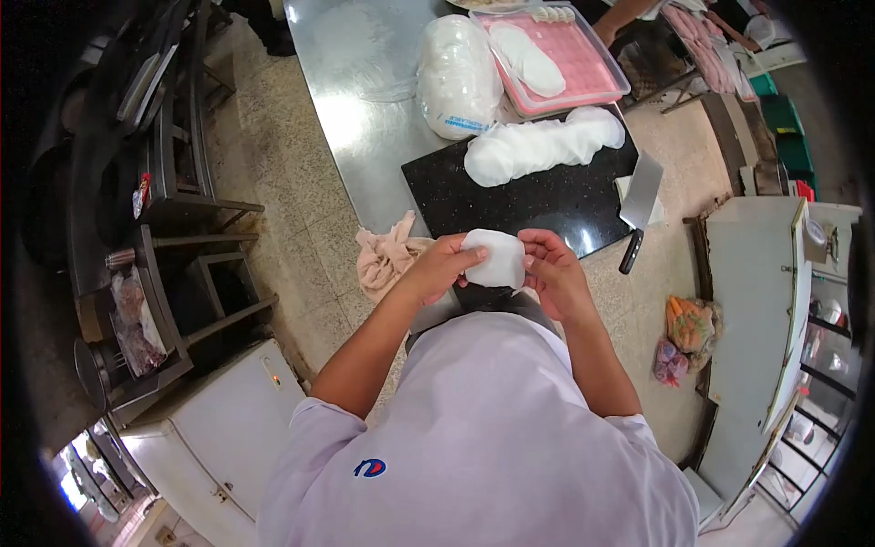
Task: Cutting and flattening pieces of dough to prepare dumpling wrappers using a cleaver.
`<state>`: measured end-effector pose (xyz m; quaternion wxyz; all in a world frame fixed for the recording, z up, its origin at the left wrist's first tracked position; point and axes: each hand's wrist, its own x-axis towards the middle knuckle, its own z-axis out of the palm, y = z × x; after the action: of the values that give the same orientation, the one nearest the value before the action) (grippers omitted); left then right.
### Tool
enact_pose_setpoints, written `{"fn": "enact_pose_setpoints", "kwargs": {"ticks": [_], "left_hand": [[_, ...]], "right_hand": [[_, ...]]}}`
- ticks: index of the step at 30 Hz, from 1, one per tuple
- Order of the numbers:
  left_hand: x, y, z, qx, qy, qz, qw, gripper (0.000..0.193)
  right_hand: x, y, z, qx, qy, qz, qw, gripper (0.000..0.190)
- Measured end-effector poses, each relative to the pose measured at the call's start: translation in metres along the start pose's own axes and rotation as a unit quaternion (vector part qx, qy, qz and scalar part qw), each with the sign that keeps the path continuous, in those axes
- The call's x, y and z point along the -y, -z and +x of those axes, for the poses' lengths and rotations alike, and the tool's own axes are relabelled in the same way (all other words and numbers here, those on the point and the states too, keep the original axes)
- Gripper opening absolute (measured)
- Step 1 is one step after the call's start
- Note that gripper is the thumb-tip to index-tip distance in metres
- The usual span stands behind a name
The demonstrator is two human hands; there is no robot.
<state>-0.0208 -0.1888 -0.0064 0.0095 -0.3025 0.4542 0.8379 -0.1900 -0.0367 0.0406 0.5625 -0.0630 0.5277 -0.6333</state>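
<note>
Between both hands, above the near edge of a black speckled stone slab (451, 198), is a thin round white dough wrapper (496, 258). My left hand (443, 268) pinches its left side, thumb on top. The fingers of my right hand (552, 272) hold its right edge. Farther back on the slab lies a long overlapping row of white dough wrappers (540, 147). Behind them, a pink tray (595, 68) carries more overlapped wrappers (526, 60) and a short row of pleated dumplings (552, 14).
A wrapped white bundle in clear plastic (456, 75) stands left of the tray. A cleaver (641, 198) lies at the slab's right edge, its handle overhanging. A crumpled cloth (388, 256) is at the left. Another person's arm (618, 20) reaches in near the tray. Bagged carrots (687, 325) sit on the floor.
</note>
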Motion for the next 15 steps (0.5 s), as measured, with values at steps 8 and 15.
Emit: {"fn": "enact_pose_setpoints", "kwargs": {"ticks": [8, 15], "left_hand": [[0.022, -0.019, 0.029, -0.168, -0.093, 0.235, 0.953, 0.028], [-0.030, 0.007, 0.061, -0.327, -0.182, 0.474, 0.797, 0.032]], "right_hand": [[0.008, 0.066, 0.025, 0.002, 0.102, -0.197, 0.975, 0.035], [0.010, 0.141, 0.017, -0.023, 0.123, -0.230, 0.965, 0.033]]}}
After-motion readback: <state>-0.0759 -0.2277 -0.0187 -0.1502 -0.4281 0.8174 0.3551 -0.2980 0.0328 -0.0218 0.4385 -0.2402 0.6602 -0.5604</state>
